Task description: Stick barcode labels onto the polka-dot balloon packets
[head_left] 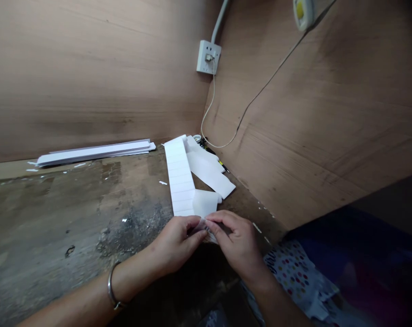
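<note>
My left hand (176, 243) and my right hand (235, 240) meet over the front of the worn wooden bench top (56, 213), pinching a small crumpled piece of clear film (203, 227) between their fingertips. Just beyond them, a long white segmented strip (176, 177) lies flat, its near end touching a translucent white flap (205, 203). Several loose white sheets (209, 172) lie to its right. The fingers hide the film's middle.
A stack of long white strips (95, 151) lies against the back wall. A pen (219, 160) lies in the corner. A wall socket (208, 56) feeds a white cable. Polka-dot fabric (296, 277) lies below the bench's right edge.
</note>
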Demonstrator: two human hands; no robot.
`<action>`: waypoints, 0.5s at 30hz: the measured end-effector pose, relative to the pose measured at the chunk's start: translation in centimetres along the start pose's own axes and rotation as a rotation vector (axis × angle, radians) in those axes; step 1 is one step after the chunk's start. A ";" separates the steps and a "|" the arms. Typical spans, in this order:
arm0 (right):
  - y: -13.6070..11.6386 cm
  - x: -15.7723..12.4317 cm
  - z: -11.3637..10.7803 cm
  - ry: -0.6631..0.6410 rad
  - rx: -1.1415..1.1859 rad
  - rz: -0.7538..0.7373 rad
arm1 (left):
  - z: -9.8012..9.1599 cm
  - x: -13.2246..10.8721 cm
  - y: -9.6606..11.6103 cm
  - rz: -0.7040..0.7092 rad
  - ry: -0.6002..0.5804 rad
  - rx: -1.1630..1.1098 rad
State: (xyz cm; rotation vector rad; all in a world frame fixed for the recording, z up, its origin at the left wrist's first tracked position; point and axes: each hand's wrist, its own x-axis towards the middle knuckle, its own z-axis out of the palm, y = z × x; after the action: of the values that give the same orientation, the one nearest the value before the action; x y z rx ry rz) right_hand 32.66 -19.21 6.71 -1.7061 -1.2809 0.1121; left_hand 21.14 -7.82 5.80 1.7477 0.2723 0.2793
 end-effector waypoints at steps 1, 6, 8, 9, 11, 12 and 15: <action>0.1 0.0 0.1 0.022 0.000 0.011 | 0.0 0.0 0.0 0.000 -0.002 0.000; 0.9 0.0 0.5 0.113 0.095 0.241 | 0.0 -0.1 -0.3 -0.032 -0.013 0.026; 1.0 0.0 0.5 0.054 0.156 0.261 | 0.1 -0.2 -0.4 -0.025 -0.018 0.027; 0.9 -0.1 0.4 0.021 0.156 0.230 | 0.1 -0.2 -0.4 -0.016 -0.017 0.034; 0.7 -0.1 0.3 -0.012 0.113 0.132 | 0.1 -0.1 -0.4 0.007 -0.021 0.054; 0.6 -0.1 0.2 -0.016 0.093 0.090 | 0.1 -0.1 -0.4 0.014 -0.026 0.063; 0.4 -0.2 0.3 -0.002 0.068 0.059 | 0.1 0.0 -0.5 0.016 -0.041 0.075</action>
State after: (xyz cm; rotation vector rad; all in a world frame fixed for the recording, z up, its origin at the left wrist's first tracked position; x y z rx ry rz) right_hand 32.67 -19.22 6.18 -1.6857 -1.2157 0.1902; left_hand 21.15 -7.81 5.25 1.8284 0.2411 0.2472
